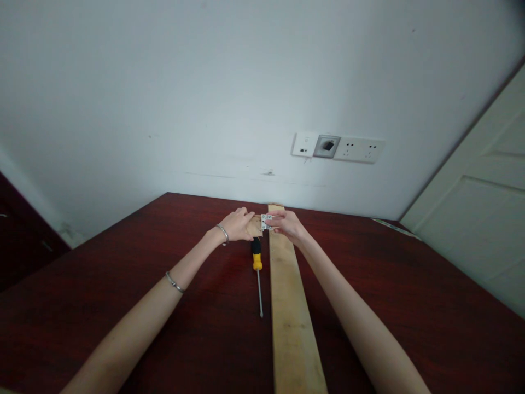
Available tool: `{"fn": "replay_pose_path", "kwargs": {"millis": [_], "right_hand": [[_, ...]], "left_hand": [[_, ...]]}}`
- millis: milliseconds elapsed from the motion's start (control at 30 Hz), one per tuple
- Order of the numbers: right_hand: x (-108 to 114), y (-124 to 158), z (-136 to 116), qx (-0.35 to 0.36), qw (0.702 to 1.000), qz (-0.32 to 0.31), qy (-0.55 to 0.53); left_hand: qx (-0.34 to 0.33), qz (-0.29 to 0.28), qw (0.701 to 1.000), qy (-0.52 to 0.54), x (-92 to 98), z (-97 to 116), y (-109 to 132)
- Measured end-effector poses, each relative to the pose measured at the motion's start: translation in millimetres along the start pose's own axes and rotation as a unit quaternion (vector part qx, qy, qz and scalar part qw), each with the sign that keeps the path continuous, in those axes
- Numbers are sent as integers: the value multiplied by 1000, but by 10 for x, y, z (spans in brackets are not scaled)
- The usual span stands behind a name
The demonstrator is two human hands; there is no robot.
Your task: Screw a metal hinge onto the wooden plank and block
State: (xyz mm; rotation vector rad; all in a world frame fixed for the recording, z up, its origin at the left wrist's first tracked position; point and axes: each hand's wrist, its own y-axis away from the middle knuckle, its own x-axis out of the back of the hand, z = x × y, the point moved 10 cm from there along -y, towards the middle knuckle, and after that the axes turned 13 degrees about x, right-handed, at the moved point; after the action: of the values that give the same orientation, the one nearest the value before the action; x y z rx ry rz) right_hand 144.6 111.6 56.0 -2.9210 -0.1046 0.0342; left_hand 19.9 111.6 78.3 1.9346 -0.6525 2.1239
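Note:
My left hand (240, 224) is closed around a small piece of wood (255, 226), held just left of a long board. In my right hand (289, 225), the fingertips grip a small silver hinge (266, 221) with screw holes, its left part against the edge of the small wood piece. The long pale wooden board (289, 295) runs away from me across the table, under my right fingers. A screwdriver (257, 262) with a black and yellow handle lies left of the board, its tip toward me and its handle end close below the small wood piece.
The dark red table (184, 328) reaches back to a white wall (205, 109). Wall sockets (356, 149) sit above its far edge. A pale strip (396, 229) lies at the far right edge, close to a white panelled door (484, 219).

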Motion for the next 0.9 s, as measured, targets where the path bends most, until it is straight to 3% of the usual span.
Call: {"fn": "replay_pose_path", "kwargs": {"millis": [200,500,600,700,900], "right_hand": [[88,-7,-106,-2,1000,9,-28],[119,14,-190,2,1000,-9,20],[81,18,-188,6,999,-25,33],[40,24,-174,4,999,-34,37],[-22,33,-146,-2,999,-44,28]], "left_hand": [[19,-26,999,22,-75,-287,-58],[162,-88,983,2,-457,-1478,-63],[205,-107,973,8,-559,-1759,13],[216,-130,967,21,-627,-1863,81],[214,-188,958,12,-726,-1871,168]]}}
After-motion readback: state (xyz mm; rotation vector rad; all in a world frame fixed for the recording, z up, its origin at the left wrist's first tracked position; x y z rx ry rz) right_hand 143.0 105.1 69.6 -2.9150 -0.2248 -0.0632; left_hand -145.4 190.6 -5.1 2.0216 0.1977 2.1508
